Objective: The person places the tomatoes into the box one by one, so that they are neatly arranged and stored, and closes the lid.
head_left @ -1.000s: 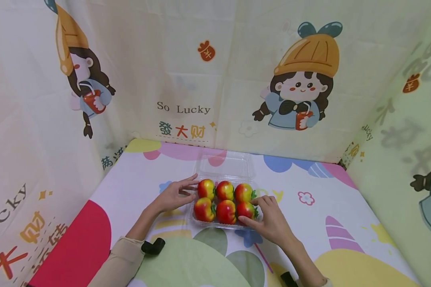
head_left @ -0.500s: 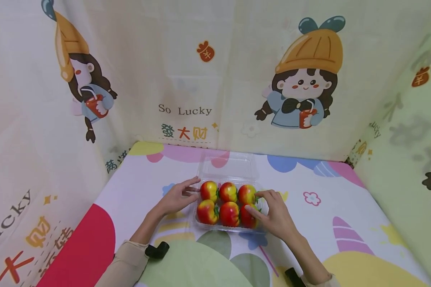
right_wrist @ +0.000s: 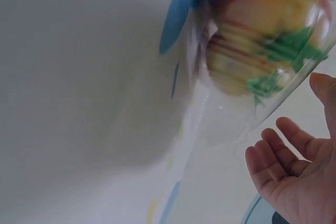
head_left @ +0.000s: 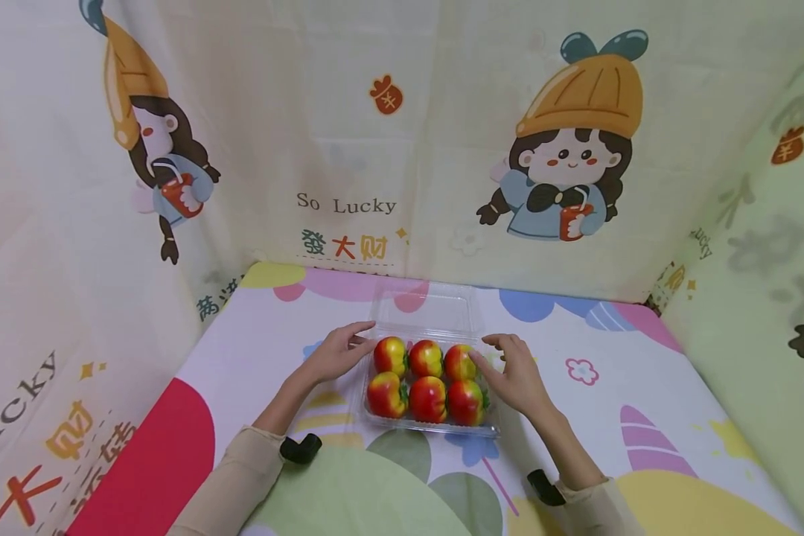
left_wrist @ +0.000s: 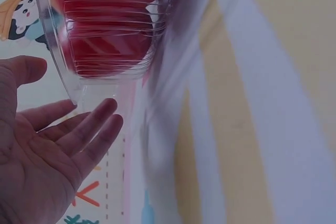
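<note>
A clear plastic clamshell box (head_left: 429, 427) lies with its lid (head_left: 435, 313) folded back on the table. Inside sit several red-and-yellow fruits (head_left: 428, 398) in two rows, some with green leaves. At the box's far left corner is my left hand (head_left: 340, 353), fingers fairly straight; in the left wrist view its fingertips (left_wrist: 111, 106) come close to the rim, and I cannot tell if they touch. My right hand (head_left: 519, 378) hovers by the far right corner, its thumb near the back right fruit (head_left: 460, 362). The right wrist view shows its fingers (right_wrist: 286, 153) loosely bent, holding nothing.
A patterned cloth covers the table (head_left: 543, 461). Printed curtains (head_left: 442, 171) hang along the back and both sides. A black strap piece (head_left: 301, 449) sits at the left wrist, another (head_left: 546, 487) at the right.
My right hand has moved away from the front right fruit towards the box's far right corner. The left hand has shifted slightly farther back. The fruits stay in their places.
</note>
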### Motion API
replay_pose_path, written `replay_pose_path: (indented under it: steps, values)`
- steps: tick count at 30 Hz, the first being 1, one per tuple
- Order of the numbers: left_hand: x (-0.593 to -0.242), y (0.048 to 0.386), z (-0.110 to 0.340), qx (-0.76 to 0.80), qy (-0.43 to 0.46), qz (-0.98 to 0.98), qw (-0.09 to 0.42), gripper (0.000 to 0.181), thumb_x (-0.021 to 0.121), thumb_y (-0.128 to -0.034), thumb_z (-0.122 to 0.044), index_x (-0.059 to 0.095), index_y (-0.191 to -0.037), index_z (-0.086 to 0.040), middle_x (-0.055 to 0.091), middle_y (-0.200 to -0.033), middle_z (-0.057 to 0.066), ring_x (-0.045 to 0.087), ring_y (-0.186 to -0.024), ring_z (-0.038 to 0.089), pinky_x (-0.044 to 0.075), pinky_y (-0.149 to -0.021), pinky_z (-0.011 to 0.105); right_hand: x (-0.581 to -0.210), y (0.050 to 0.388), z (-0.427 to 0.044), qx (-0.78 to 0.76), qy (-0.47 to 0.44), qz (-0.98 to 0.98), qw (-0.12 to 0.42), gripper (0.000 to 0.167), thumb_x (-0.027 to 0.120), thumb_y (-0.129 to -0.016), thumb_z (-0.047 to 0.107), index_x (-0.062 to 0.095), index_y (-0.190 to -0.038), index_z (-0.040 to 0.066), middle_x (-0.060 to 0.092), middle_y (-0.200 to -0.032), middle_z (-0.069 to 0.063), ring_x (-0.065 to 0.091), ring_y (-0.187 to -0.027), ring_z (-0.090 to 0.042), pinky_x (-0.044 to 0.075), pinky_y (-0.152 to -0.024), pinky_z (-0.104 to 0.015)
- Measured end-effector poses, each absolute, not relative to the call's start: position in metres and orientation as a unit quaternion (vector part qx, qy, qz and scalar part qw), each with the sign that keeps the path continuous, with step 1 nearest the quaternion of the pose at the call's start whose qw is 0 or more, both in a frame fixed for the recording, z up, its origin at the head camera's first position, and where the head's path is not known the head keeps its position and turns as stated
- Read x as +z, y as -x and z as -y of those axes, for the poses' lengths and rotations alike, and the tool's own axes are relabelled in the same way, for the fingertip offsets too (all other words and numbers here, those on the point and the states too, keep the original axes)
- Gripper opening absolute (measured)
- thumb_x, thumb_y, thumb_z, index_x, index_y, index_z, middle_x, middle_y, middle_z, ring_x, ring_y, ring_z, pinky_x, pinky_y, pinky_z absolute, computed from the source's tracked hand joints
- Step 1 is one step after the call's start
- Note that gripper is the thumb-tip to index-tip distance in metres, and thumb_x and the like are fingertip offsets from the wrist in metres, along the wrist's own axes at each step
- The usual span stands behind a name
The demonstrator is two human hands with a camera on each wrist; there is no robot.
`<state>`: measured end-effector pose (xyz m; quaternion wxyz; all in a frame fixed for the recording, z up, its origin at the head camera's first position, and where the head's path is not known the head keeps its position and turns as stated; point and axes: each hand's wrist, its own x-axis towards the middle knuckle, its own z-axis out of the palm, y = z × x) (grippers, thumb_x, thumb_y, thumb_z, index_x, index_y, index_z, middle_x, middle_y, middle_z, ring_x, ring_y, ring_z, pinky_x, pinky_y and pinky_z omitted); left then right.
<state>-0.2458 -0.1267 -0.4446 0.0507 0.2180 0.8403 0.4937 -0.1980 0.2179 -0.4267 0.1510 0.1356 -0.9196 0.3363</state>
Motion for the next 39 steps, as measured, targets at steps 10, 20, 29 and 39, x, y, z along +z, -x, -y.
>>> replay_pose_path:
  steps: [10,20,29,39]
  values:
    - [-0.442,0.267,0.126,0.505,-0.216,-0.833,0.062,0.051,0.054,-0.1064,-0.023,0.048,-0.147,0.008,0.057,-0.143,0.027,0.068,-0.112,0.038,0.060,-0.091,0.047,-0.432,0.231,-0.225,0.339,-0.108,0.926,0.127,0.049,0.071,-0.095,0.030,0.061,-0.126,-0.007,0.062,-0.124,-0.029,0.059,-0.111,-0.044,0.057,-0.091,-0.055]
    - [-0.443,0.277,0.124,0.557,-0.175,-0.808,0.080,0.046,0.045,-0.1076,-0.014,0.047,-0.145,0.013,0.053,-0.145,0.030,0.067,-0.114,0.039,0.058,-0.096,0.046,-0.434,0.250,-0.223,0.356,-0.095,0.926,0.081,0.055,0.060,-0.103,0.029,0.052,-0.140,-0.011,0.062,-0.131,-0.031,0.063,-0.113,-0.044,0.054,-0.098,-0.057]
    - [-0.443,0.281,0.122,0.593,-0.135,-0.789,0.089,0.048,0.039,-0.1092,-0.019,0.047,-0.145,0.012,0.051,-0.147,0.030,0.063,-0.122,0.042,0.053,-0.103,0.049,-0.435,0.259,-0.222,0.355,-0.082,0.930,0.038,0.059,0.057,-0.104,0.033,0.049,-0.144,-0.010,0.060,-0.135,-0.030,0.061,-0.120,-0.044,0.053,-0.102,-0.055]
    - [-0.436,0.283,0.116,0.599,-0.118,-0.788,0.079,0.050,0.043,-0.1080,-0.023,0.051,-0.143,0.011,0.054,-0.145,0.028,0.064,-0.123,0.039,0.052,-0.104,0.048,-0.434,0.262,-0.221,0.362,-0.079,0.927,0.055,0.061,0.062,-0.101,0.031,0.049,-0.143,-0.011,0.060,-0.135,-0.031,0.061,-0.119,-0.044,0.053,-0.101,-0.055]
